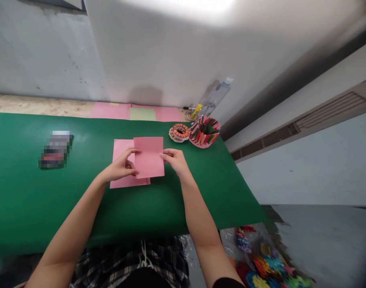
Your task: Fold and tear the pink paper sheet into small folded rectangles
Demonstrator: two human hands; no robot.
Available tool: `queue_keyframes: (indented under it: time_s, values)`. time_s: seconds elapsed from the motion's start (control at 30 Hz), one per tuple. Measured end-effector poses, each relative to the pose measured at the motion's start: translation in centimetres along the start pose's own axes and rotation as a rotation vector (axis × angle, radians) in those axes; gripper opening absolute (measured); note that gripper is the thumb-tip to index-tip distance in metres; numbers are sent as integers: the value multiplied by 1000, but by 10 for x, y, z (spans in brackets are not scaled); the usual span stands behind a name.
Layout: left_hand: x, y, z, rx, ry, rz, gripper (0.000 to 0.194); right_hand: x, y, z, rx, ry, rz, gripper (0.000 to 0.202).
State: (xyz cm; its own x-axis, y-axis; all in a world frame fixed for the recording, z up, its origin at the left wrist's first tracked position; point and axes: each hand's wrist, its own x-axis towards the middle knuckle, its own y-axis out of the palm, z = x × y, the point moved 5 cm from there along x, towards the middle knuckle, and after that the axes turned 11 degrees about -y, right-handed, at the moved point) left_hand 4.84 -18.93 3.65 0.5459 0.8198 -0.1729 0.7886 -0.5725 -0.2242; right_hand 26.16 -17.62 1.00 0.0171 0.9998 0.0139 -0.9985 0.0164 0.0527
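Observation:
A pink sheet of paper (pixel 149 158) is held up between my two hands, with a faint crease across it. My left hand (pixel 123 165) grips its left edge, thumb low and fingers higher up. At the right edge, my right hand (pixel 173 158) pinches the sheet between thumb and fingers. Behind and below it, another pink paper (pixel 119 183) lies on the green table cover (pixel 131 212), partly hidden by the held sheet and my left hand.
A pixelated dark object (pixel 56 150) lies at the left. Folded-paper rings (pixel 179 133) and a round folded-paper piece (pixel 204 132) sit back right, near a clear bottle (pixel 217 96). Pink sheets (pixel 111 111) lie along the wall. Colourful paper pieces (pixel 267 264) are below right.

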Motion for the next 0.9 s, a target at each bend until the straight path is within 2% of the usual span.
queue_keyframes:
  time_s: [0.17, 0.4, 0.57, 0.67, 0.73, 0.8, 0.9]
  values:
    - [-3, 3, -5, -37, -19, 28, 73, -2, 2, 2, -22, 1, 5, 26]
    - [-6, 6, -8, 21, 0, 76, 95, -2, 2, 2, -36, -9, -27, 26]
    - [-9, 5, -5, 57, -10, 87, 103, -4, 5, 2, -27, -14, -42, 26]
    - [-10, 7, -1, 29, -61, 167, 114, -3, 3, 2, -26, -34, -63, 27]
    - [-10, 9, 0, 17, -62, 223, 120, 1, -6, 2, -43, -55, -114, 30]
    - [-9, 4, -1, 44, -11, 179, 116, 5, -18, 1, -101, -77, -147, 30]
    - [-4, -10, 1, 258, 104, -43, 92, 9, -35, 3, -375, -112, -131, 22]
